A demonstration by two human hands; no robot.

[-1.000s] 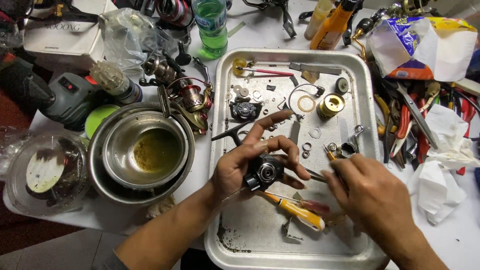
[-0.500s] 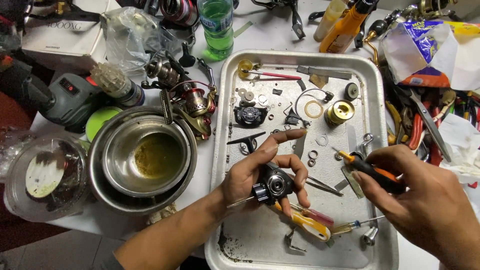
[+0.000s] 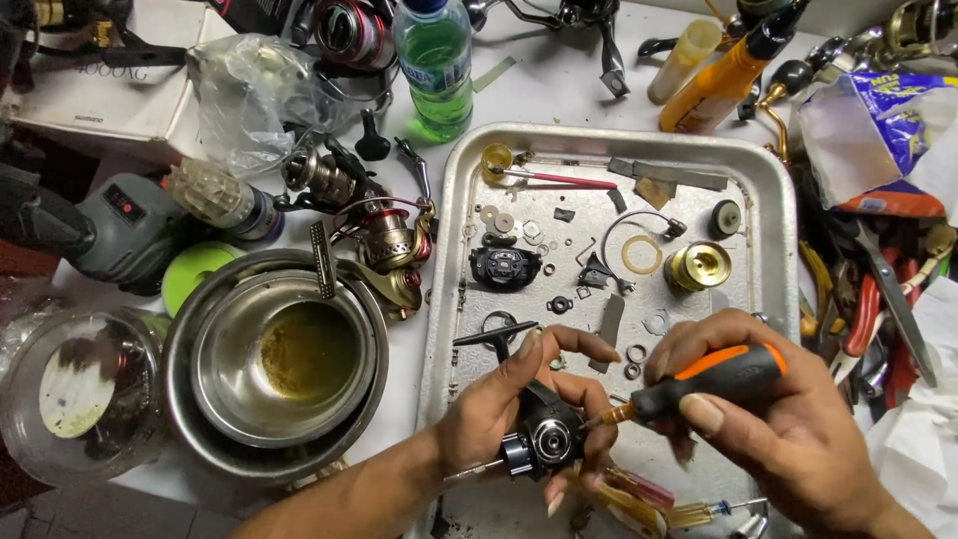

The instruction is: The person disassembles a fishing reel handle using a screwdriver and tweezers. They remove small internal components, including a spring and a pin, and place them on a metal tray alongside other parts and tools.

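Head view, looking down on a cluttered desk. The left hand (image 3: 509, 399) is clenched around a small black fishing-reel body (image 3: 544, 439), held over the near part of a metal tray (image 3: 454, 250) with its round silver bearing face turned upward. The right hand (image 3: 768, 419) grasps a screwdriver (image 3: 699, 384) with an orange-and-black handle; its short shaft points left and its tip meets the reel body just beside the left fingers (image 3: 574, 344). Both hands work above the tray's near edge.

Loose parts lie across the tray: a brass spool (image 3: 699, 266) toward its right side, a black housing (image 3: 505, 266) near its middle, a thin ring (image 3: 641, 255), washers and small screws. A red-handled tool (image 3: 554, 180) lies by the tray's far left corner.

Left of the tray stand nested steel bowls (image 3: 274, 364), the inner one holding yellowish residue, with a red-and-gold spinning reel (image 3: 394, 250) between bowls and tray. A green bottle (image 3: 436, 65) stands at the desk's far edge, and pliers (image 3: 863, 309) lie along the right edge.
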